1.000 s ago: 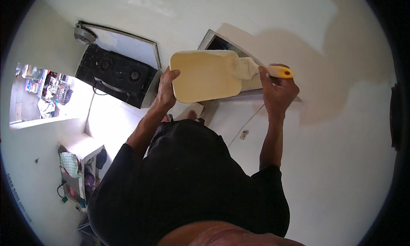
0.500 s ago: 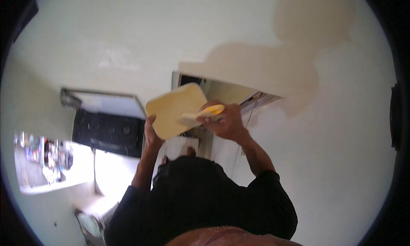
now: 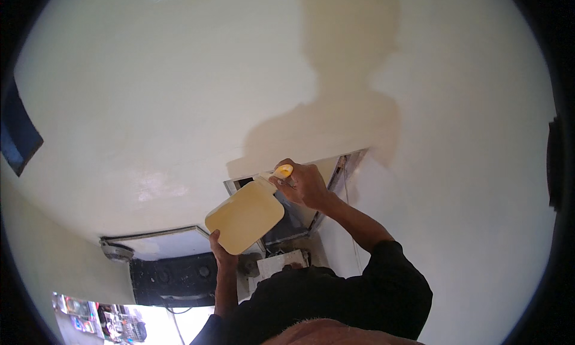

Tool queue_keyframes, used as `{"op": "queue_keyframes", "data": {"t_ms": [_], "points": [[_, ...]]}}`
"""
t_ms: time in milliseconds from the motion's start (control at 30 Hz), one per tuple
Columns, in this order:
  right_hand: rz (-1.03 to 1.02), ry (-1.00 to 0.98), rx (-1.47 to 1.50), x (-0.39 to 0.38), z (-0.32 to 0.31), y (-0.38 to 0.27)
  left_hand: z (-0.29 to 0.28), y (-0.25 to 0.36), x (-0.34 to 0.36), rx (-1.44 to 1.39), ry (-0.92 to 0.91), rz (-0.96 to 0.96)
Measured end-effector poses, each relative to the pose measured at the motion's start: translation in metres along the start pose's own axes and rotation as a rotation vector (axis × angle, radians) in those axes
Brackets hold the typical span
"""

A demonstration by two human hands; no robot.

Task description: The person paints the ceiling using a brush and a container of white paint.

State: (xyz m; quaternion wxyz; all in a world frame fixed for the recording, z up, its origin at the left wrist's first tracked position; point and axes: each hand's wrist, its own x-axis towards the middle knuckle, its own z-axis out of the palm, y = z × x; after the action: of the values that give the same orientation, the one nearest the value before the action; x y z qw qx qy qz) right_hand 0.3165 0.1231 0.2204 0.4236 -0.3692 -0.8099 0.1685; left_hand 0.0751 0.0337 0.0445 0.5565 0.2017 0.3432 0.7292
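Gripping cream tray (image 3: 244, 218) by lower-left edge with left hand (image 3: 224, 254), thumb over rim; tray angled, reaching up and right from grip. Clasping brush (image 3: 283, 171) in right hand (image 3: 304, 187), closed firmly round handle, rounded yellow end protruding at top of fist, pale head just left of fist, at tray's top edge; bristle contact with tray unclear. Set against pale wall (image 3: 179, 105) bearing large head-and-shoulders shadow (image 3: 344, 64). Below left of tray: black stove (image 3: 173, 283).
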Motion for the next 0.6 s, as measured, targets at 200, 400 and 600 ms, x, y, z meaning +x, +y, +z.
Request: {"op": "queue_keyframes", "data": {"t_ms": [200, 400, 600], "points": [[-0.258, -0.259, -0.02, -0.016, -0.015, -0.02, 0.002, -0.003, 0.007, 0.083, -0.081, -0.019], [-0.15, -0.303, 0.197, -0.034, 0.028, -0.009, 0.015, 0.007, 0.0, -0.033, -0.077, 0.031], [0.062, 0.061, 0.13, -0.025, 0.004, 0.002, 0.009, -0.004, 0.007, 0.044, -0.144, -0.039]]}}
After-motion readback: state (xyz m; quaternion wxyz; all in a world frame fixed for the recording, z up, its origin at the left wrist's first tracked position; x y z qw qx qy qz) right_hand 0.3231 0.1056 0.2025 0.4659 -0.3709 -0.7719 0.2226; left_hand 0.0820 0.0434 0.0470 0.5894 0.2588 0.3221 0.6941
